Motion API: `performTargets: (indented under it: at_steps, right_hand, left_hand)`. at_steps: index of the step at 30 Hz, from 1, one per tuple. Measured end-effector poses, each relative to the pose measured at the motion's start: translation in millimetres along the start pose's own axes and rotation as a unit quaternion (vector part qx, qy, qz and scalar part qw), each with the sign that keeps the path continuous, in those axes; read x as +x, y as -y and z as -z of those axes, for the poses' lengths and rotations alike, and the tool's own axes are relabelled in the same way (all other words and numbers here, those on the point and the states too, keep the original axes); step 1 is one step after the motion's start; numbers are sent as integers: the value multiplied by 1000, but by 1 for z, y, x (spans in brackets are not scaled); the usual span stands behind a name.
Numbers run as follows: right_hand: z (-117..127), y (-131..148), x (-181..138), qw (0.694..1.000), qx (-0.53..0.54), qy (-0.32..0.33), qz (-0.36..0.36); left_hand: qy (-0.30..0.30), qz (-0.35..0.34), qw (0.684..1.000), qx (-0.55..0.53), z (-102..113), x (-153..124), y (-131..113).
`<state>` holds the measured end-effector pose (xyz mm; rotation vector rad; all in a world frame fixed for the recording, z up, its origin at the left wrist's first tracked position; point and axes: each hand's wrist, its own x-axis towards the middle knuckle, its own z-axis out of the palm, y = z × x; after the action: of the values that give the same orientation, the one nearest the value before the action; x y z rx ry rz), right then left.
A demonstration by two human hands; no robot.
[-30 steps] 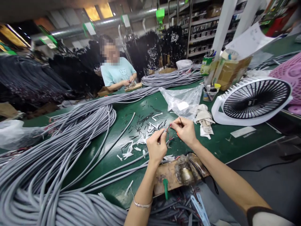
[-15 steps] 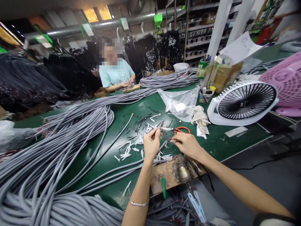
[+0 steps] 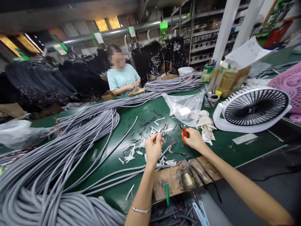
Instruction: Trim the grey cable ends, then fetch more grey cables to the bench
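**Near.** The right hand [image 3: 194, 139] is drawn back from the left, and orange-handled snips [image 3: 184, 134] are now carried in its closed fingers, blades tilted up and toward the far left; how far the blades stand open cannot be told. The left hand [image 3: 153, 149] has a tight pinch grip on fine wire ends [image 3: 162, 134], which are largely hidden by the fingers and appear to lead into a grey cable [image 3: 166, 148]. A bracelet [image 3: 141, 210] is worn on the left wrist. A wooden board [image 3: 169, 179], fitted with a green clip [image 3: 167, 194], lies at the near edge of the green counter [image 3: 254, 147]. A loose black wire [image 3: 178, 153] is placed just beyond the board.

**Middle.** White sheath scraps [image 3: 129, 153] and short black offcuts [image 3: 147, 124] are scattered between the hands and the far cables. Grey cable coils [image 3: 70, 138] are heaped along the left. A clear plastic bag [image 3: 182, 108] and a folded cloth [image 3: 207, 124] are placed to the right of the offcuts, with a white fan [image 3: 255, 106] beyond them at right.

**Far.** A further cable coil [image 3: 174, 84] is laid across the counter. A pen pot [image 3: 210, 101] and a cardboard box [image 3: 231, 75] are set at far right. A co-worker [image 3: 122, 78] is seated beyond the counter, with both hands occupied at a small board. Metal shelving [image 3: 207, 34] is fitted behind.
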<state>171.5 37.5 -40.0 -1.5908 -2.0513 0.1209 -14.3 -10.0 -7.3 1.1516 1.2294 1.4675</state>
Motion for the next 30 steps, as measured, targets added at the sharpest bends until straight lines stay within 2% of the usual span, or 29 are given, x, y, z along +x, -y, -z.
performTargets:
  at_steps: [2,5,12,18,21,23,25,27,30]
  right_hand:
    - [1,3,-2,993,86,-69,52]
    - [5,13,-5,975,134,-112,139]
    - [10,35,3,957,45,-164,235]
    - [12,37,4,941,-69,-176,281]
    - [11,39,0,953,-8,-153,261]
    - [11,44,1,964,101,-146,200]
    - [12,52,6,957,238,-121,114]
    - [14,60,14,922,377,-79,48]
    - [17,71,22,854,519,-45,7]
  left_hand:
    - [2,17,999,-45,2,0,-4]
    - [6,48,995,-90,4,0,-11]
    - [11,84,990,-114,5,-2,-17]
    - [23,105,984,-141,8,-3,-19]
    - [22,99,984,-146,7,-2,-18]
    - [16,84,986,-143,5,-2,-16]
    - [19,68,988,-136,2,-2,-14]
    - [38,54,989,-130,0,-4,-13]
    - [67,43,988,-135,-1,-6,-13]
